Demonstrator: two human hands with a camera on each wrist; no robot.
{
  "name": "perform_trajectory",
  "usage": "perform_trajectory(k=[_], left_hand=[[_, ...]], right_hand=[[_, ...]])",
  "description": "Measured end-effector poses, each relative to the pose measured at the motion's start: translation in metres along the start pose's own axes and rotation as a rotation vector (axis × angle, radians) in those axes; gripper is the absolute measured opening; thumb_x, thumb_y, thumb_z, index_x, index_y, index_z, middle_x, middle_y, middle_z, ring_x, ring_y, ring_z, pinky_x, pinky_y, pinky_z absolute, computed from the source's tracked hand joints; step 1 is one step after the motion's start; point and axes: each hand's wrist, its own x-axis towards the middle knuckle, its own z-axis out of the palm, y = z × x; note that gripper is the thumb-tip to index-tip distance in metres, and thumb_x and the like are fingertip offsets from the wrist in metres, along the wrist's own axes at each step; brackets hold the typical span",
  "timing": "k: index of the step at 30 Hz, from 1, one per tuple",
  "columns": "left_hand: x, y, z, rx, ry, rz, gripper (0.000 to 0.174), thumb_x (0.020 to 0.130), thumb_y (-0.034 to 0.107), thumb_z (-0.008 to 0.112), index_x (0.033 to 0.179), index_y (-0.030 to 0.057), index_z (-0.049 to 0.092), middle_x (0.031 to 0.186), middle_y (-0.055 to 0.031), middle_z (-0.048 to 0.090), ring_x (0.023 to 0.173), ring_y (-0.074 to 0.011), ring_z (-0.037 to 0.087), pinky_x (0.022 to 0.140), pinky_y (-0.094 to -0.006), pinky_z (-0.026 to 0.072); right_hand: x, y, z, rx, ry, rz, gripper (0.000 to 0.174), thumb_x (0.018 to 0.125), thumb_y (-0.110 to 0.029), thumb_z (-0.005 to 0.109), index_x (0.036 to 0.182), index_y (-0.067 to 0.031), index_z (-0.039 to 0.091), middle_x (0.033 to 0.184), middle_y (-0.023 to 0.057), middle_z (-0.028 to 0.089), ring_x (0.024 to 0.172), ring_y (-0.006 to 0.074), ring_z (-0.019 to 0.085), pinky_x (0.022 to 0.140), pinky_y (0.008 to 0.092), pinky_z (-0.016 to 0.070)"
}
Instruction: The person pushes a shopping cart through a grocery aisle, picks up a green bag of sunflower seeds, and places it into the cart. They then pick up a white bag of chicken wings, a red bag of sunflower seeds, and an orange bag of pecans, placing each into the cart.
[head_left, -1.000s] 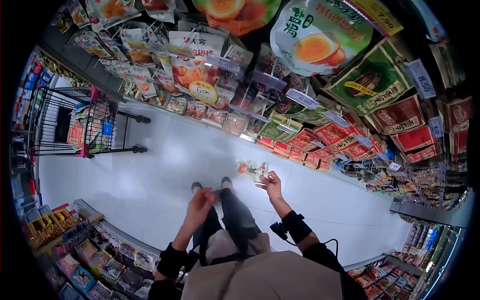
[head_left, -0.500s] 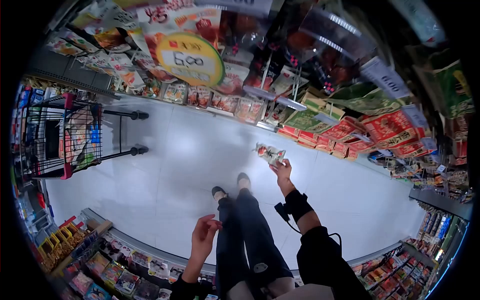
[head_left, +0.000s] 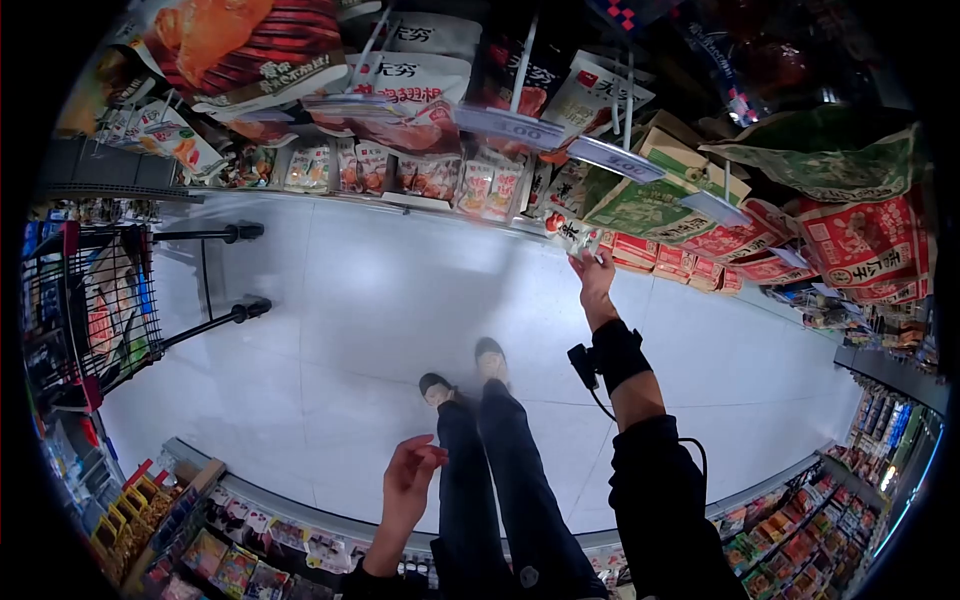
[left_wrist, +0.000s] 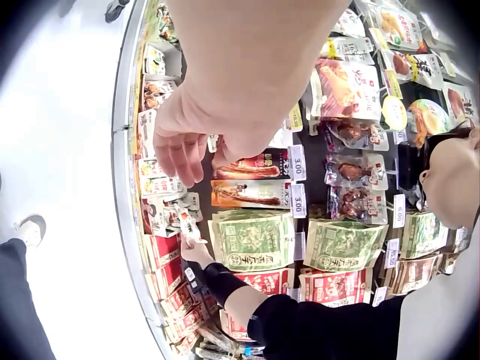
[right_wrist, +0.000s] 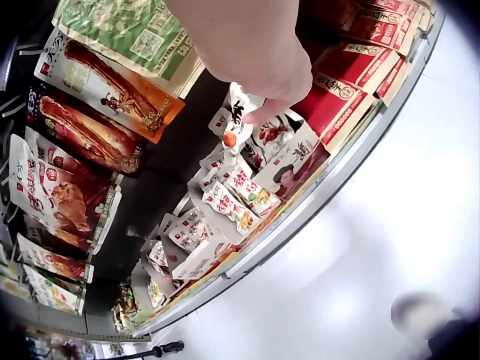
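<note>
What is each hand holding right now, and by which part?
The right hand pinches a small snack packet by its near end, between the fingertips. The left hand holds nothing; its fingers are loosely curled.

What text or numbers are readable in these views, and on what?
"3.00": upper white price tag.
"3.00": lower white price tag, just below it.
Print on the small packet in the right hand: too blurred to read.
All other print: too small or blurred.
</note>
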Motion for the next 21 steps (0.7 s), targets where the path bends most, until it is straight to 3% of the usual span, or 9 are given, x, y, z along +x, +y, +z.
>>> perform_trajectory(k=[8, 9, 12, 17, 20, 21], left_hand=[[0.038, -0.024, 0.024, -0.054, -0.036, -0.025, 0.026, 0.087, 0.010, 0.050, 0.109, -0.0025, 0.045, 0.091, -0.0115, 0.058, 0.085, -0.0167, 0.056, 0.081, -0.0287, 0.0438], [0.040, -0.029, 0.025, -0.049, -0.043, -0.038, 0.026, 0.087, 0.010, 0.050, 0.109, -0.0025, 0.045, 0.091, -0.0115, 0.058, 0.085, -0.0167, 0.056, 0.081, -0.0287, 0.0438], [0.045, -0.038, 0.024, -0.049, -0.045, -0.077, 0.026, 0.087, 0.010, 0.051, 0.108, -0.0023, 0.046, 0.091, -0.0114, 0.058, 0.084, -0.0165, 0.056, 0.081, -0.0285, 0.0439], [0.053, -0.047, 0.015, -0.033, -0.019, -0.080, 0.026, 0.087, 0.010, 0.051, 0.109, -0.0023, 0.046, 0.091, -0.0116, 0.057, 0.085, -0.0169, 0.056, 0.080, -0.0286, 0.0445], [0.057, -0.051, 0.012, -0.051, 0.006, -0.069, 0.025, 0.087, 0.009, 0.050, 0.109, -0.0022, 0.046, 0.091, -0.0116, 0.057, 0.084, -0.0170, 0.056, 0.080, -0.0285, 0.0447], [0.059, -0.051, 0.011, -0.041, 0.007, -0.079, 0.024, 0.087, 0.010, 0.050, 0.109, -0.0020, 0.046, 0.090, -0.0116, 0.057, 0.084, -0.0169, 0.056, 0.080, -0.0284, 0.0447]], right_hand=[[0.057, 0.016, 0.010, -0.053, 0.016, -0.081, 0.012, 0.081, 0.006, 0.049, 0.089, -0.0030, 0.048, 0.086, 0.0047, 0.049, 0.073, 0.0197, 0.057, 0.066, 0.0356, 0.0549], [0.065, 0.016, 0.008, -0.130, -0.039, -0.086, 0.013, 0.082, 0.004, 0.051, 0.093, -0.0009, 0.046, 0.090, 0.0068, 0.050, 0.078, 0.0232, 0.058, 0.071, 0.0382, 0.0551], [0.080, 0.018, 0.005, -0.241, -0.123, -0.085, 0.017, 0.081, 0.004, 0.052, 0.097, -0.0009, 0.047, 0.097, 0.0081, 0.050, 0.081, 0.0231, 0.057, 0.073, 0.0386, 0.0546], [0.097, 0.019, 0.008, -0.246, -0.061, -0.139, 0.024, 0.086, 0.002, 0.039, 0.110, -0.0023, 0.040, 0.103, 0.0137, 0.051, 0.084, 0.0275, 0.057, 0.072, 0.0405, 0.0524], [0.119, 0.031, -0.003, -0.226, -0.160, -0.119, 0.026, 0.085, 0.003, 0.043, 0.109, -0.0029, 0.040, 0.104, 0.0137, 0.049, 0.084, 0.0276, 0.057, 0.072, 0.0401, 0.0525], [0.136, 0.036, -0.010, -0.099, -0.137, 0.046, 0.029, 0.083, 0.005, 0.044, 0.110, -0.0044, 0.041, 0.107, 0.0121, 0.049, 0.081, 0.0270, 0.057, 0.071, 0.0391, 0.0530]])
